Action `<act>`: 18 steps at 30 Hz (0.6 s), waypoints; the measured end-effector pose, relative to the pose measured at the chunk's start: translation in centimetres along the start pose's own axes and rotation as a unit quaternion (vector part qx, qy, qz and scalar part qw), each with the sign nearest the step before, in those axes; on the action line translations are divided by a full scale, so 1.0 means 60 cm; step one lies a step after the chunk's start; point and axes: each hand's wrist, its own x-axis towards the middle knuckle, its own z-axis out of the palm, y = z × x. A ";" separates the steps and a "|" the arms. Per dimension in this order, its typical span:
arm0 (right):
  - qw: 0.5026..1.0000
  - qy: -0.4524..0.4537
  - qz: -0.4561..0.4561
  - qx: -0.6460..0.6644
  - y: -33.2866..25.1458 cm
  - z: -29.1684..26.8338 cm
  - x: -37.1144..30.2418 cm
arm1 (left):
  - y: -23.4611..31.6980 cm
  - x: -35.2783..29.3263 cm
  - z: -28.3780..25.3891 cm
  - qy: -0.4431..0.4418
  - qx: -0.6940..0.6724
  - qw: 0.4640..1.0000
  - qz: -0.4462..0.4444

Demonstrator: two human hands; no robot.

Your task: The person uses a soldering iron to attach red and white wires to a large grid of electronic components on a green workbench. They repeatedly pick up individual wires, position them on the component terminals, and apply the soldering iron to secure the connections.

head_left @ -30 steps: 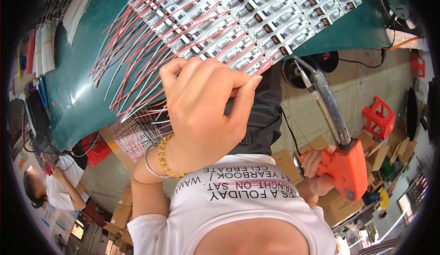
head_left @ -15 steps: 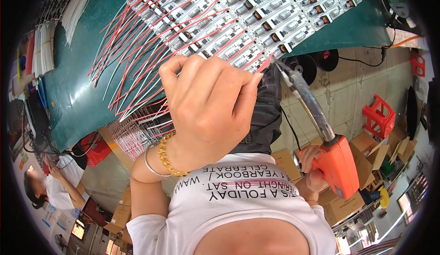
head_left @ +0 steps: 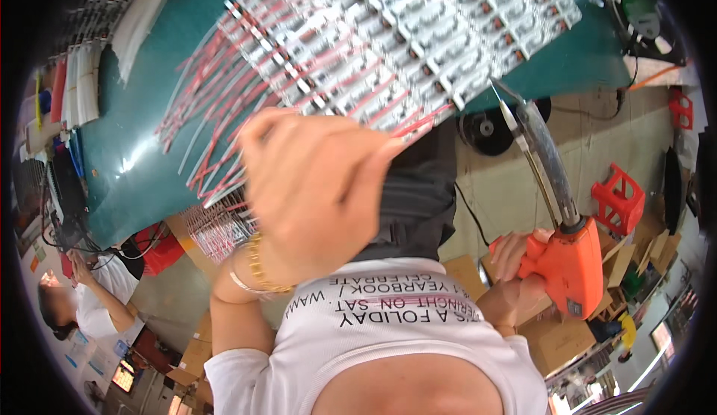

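Note:
My left hand (head_left: pixel 314 187), blurred by motion, is closed at the near edge of a panel of small circuit boards (head_left: pixel 418 38). Thumb and index finger are pressed together close to a red wire (head_left: pixel 422 122) at that edge; what they hold, if anything, is hidden. Red and white wires (head_left: pixel 216 94) fan out leftward from the panel. My right hand (head_left: pixel 515 269) is wrapped round an orange soldering gun (head_left: pixel 571 273). Its thin tip and metal feed tube point up toward the panel's right near corner, apart from it.
The panel lies on a green table mat (head_left: pixel 127 165). White wire bundles (head_left: pixel 84 83) lie at far left, more wired boards (head_left: pixel 213 228) below the table edge. A solder spool (head_left: pixel 487 131), red stool (head_left: pixel 618 195) and cardboard boxes (head_left: pixel 556 344) are at right. Another person (head_left: pixel 108 295) sits at left.
The soldering gun has moved right, its tip drawing away from the panel's corner. My left hand has shifted left and toward me, away from that corner.

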 end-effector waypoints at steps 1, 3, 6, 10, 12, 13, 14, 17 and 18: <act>1.000 0.000 -0.013 0.009 0.004 0.004 0.008 | -0.015 0.017 -0.019 0.023 0.011 1.000 0.016; 0.998 -0.005 -0.050 0.040 0.017 0.003 0.019 | -0.058 0.075 -0.044 0.019 0.056 0.998 -0.003; 0.992 -0.044 -0.088 0.075 0.033 0.000 0.047 | -0.163 0.189 -0.012 0.010 -0.001 0.999 -0.036; 0.990 -0.073 -0.095 0.077 0.040 0.007 0.071 | -0.270 0.250 0.061 0.061 0.161 0.983 0.065; 0.990 -0.079 -0.094 0.067 0.037 0.005 0.075 | -0.273 0.251 0.046 0.092 0.183 0.974 0.098; 0.992 -0.063 -0.090 0.062 0.036 0.008 0.077 | -0.270 0.252 0.033 0.112 0.211 0.963 0.126; 0.994 -0.045 -0.086 0.057 0.037 0.013 0.079 | -0.273 0.250 0.006 0.072 0.296 0.949 0.084; 0.995 -0.030 -0.080 0.041 0.036 0.017 0.086 | -0.321 0.209 -0.086 -0.006 0.412 0.911 -0.029; 0.995 -0.035 -0.079 0.042 0.036 0.021 0.089 | -0.349 0.190 -0.117 -0.020 0.424 0.904 -0.045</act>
